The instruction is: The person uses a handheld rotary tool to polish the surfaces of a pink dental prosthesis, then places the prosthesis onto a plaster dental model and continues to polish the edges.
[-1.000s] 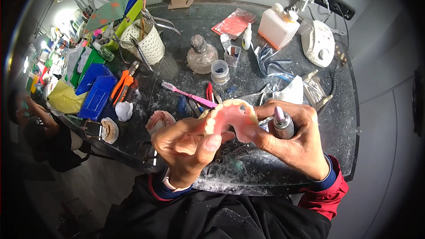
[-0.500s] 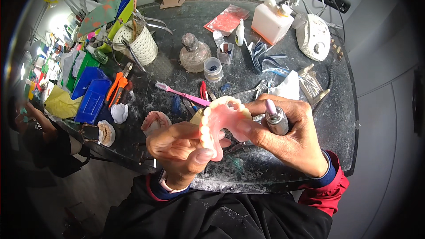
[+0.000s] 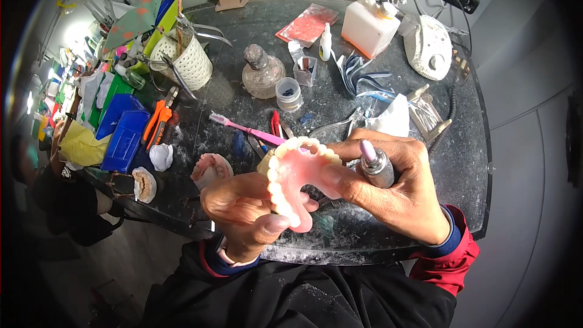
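Note:
Both hands hold a pink denture (image 3: 291,175) with cream teeth above the near part of the dark bench. My left hand (image 3: 243,206) closes on its left side, thumb near the lower end of the arch. The thumb of my right hand (image 3: 404,191) presses on the denture's right side. That same hand also grips a metal rotary handpiece (image 3: 379,170), its rounded pale purple bit pointing up and away from the denture. Behind my left hand lies another pink piece with a row of teeth (image 3: 212,170). A pink toothbrush (image 3: 246,126) lies just beyond the denture.
A perforated cream pot (image 3: 193,64) of tools, a dusty glass bottle (image 3: 262,76) and a small tub (image 3: 289,96) stand farther back. Orange-handled cutters (image 3: 158,123) and a plaster model (image 3: 144,184) lie left. At the back right are a plastic canister (image 3: 369,27) and a white control unit (image 3: 428,48).
The denture has tilted and shifted slightly left, its lower end now lower and more of its pink surface facing up. Both hands keep their hold. The view has shifted slightly.

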`<control>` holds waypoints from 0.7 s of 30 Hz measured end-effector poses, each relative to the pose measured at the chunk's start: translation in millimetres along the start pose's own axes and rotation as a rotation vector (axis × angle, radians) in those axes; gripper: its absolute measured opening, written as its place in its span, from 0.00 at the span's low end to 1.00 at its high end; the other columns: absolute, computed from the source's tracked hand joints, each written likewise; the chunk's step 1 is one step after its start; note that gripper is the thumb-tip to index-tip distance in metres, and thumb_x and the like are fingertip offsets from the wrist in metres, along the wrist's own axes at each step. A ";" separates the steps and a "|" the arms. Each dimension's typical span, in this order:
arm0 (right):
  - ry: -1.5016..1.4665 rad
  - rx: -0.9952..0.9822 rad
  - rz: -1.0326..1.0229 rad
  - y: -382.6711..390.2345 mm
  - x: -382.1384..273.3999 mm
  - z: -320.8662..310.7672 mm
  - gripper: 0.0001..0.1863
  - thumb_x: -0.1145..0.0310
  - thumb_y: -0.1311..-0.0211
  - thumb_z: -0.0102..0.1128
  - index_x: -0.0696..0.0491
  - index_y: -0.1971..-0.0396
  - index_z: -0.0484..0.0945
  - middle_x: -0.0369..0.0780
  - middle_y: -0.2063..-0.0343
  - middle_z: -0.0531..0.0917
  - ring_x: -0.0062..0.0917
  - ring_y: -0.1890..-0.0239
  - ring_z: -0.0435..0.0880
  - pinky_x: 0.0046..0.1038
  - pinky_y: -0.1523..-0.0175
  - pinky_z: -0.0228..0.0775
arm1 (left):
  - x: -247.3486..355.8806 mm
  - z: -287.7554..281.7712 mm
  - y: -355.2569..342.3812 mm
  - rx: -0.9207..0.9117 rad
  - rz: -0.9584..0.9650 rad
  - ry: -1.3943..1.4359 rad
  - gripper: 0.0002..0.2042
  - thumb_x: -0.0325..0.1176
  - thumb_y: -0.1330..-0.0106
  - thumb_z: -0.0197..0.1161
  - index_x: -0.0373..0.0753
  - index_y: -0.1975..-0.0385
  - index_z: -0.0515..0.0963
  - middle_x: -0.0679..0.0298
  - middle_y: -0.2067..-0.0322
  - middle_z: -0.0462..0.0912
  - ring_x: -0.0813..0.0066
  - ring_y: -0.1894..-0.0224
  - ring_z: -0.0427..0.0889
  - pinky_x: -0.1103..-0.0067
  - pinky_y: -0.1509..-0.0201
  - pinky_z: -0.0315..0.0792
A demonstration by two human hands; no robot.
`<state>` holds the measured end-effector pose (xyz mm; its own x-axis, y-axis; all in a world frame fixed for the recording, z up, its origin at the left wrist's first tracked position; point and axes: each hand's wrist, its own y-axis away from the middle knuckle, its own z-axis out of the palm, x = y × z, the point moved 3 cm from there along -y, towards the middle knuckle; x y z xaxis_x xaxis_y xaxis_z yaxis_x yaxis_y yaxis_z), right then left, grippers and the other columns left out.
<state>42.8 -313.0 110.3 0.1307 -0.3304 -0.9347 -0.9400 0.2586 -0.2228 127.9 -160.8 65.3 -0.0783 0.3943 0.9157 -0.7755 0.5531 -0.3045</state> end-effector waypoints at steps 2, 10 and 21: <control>-0.001 0.001 0.013 0.6 -0.5 0.2 0.10 0.73 0.52 0.64 0.61 0.70 0.79 0.40 0.79 0.78 0.21 0.76 0.77 0.23 0.71 0.67 | 1.2 0.9 0.4 0.019 -0.061 0.003 0.36 0.54 0.51 0.65 0.21 0.59 0.70 0.44 0.58 0.73 0.63 0.72 0.82 0.76 0.79 0.82; 0.029 0.090 -0.087 -0.2 -2.5 0.9 0.15 0.73 0.58 0.72 0.58 0.66 0.82 0.35 0.80 0.77 0.12 0.79 0.70 0.18 0.76 0.58 | 2.3 -4.9 -1.7 -0.064 -0.037 -0.118 0.30 0.50 0.44 0.53 0.21 0.57 0.70 0.47 0.62 0.77 0.61 0.63 0.80 0.71 0.59 0.76; 0.076 0.133 -0.226 -1.5 -11.8 0.5 0.16 0.78 0.61 0.70 0.58 0.66 0.83 0.39 0.73 0.82 0.20 0.74 0.77 0.22 0.67 0.66 | 3.1 -9.4 -3.6 -0.098 -0.097 -0.102 0.29 0.49 0.44 0.52 0.22 0.58 0.71 0.49 0.62 0.78 0.63 0.60 0.78 0.71 0.54 0.72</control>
<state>42.8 -309.0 121.5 0.3033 -0.4595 -0.8348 -0.8395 0.2856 -0.4622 136.4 -154.7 66.8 -0.0732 0.2620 0.9623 -0.7180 0.6558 -0.2331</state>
